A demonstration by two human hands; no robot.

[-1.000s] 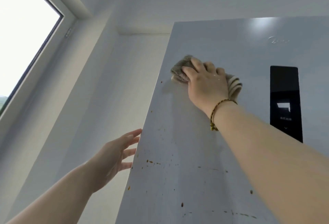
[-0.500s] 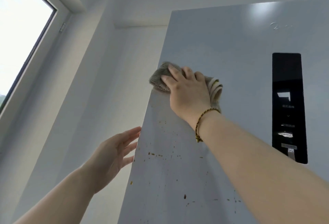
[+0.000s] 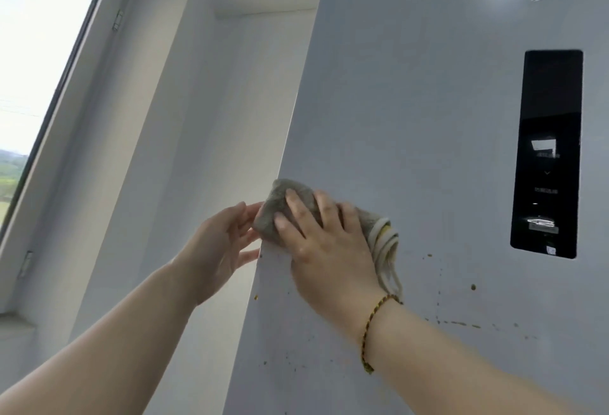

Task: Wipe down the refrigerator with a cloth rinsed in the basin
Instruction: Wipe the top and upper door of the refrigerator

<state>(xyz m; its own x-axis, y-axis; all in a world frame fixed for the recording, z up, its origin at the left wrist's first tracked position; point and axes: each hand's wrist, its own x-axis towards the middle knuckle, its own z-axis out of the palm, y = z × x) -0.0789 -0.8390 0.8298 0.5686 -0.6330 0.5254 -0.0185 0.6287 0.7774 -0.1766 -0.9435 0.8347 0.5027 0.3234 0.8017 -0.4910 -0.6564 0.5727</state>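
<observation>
cloth (image 3: 284, 213) under right grip (image 3: 329, 250), fingers flat | left grip (image 3: 220, 243) wide, beside cloth

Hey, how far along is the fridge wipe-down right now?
Done: the upper refrigerator door looks spotless. In hand: the right hand presses the cloth against the door's left edge, the left hand open beside it. Left: brown specks below and right of the cloth.

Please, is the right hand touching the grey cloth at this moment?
Touching. The head view shows the right hand spread flat over the grey cloth, its fingers lying directly on the fabric against the refrigerator door.
</observation>
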